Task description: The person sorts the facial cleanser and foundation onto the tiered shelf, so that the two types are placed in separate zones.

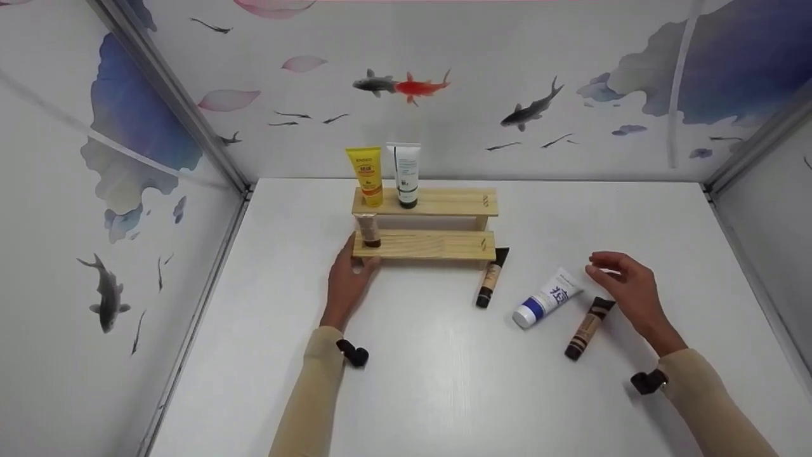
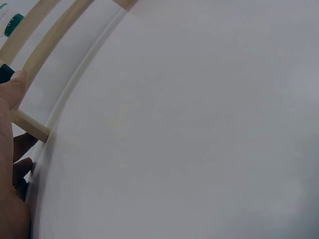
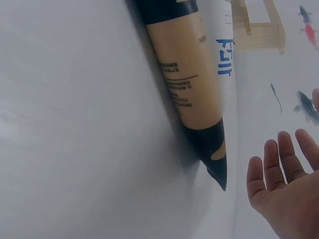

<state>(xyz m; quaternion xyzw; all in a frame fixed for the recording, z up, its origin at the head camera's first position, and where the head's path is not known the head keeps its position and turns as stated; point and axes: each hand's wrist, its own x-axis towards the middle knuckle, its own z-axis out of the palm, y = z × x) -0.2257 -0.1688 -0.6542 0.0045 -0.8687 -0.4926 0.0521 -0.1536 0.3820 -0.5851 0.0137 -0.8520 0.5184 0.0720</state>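
Observation:
My left hand grips the left end of a two-step wooden rack, thumb at the front edge and fingers round the side. A small beige tube with a dark cap stands on the lower step by that hand. On the upper step stand a yellow tube and a white tube with a dark green cap. My right hand hovers with loosely bent fingers, holding nothing. Nearest to it lie a beige-and-black tube and a white tube with a blue band.
Another beige-and-black tube lies at the rack's right front corner, its black end against it. The white table is bounded by a back wall printed with fish and by side panels.

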